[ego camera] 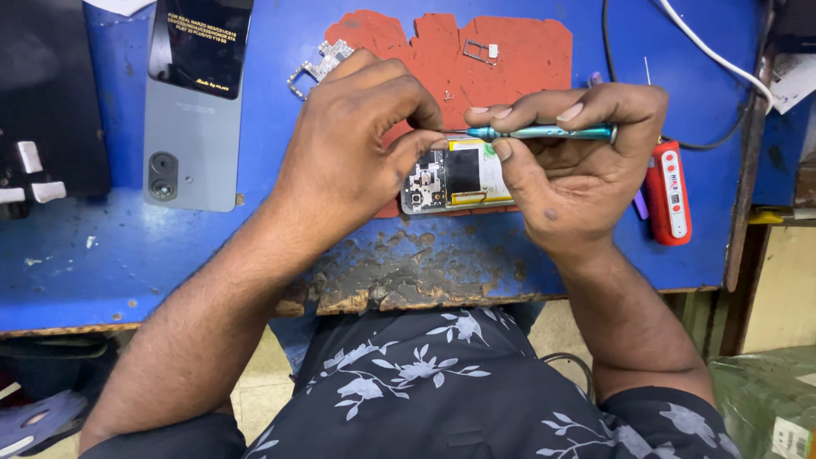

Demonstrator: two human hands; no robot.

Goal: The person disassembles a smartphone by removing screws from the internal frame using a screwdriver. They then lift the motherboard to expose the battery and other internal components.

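both hands on the job: left hand (353, 140) pinching opened phone (455, 174), right hand (574, 161) gripping teal screwdriver (544, 132)

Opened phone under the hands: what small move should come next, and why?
Probably turn the screwdriver to work a screw: the right hand holds it level, tip at the opened phone, which the left hand steadies on the red mat.

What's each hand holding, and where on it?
Right hand: teal screwdriver, gripped along its shaft. Left hand: fingertips at the screwdriver's tip, over the opened phone.
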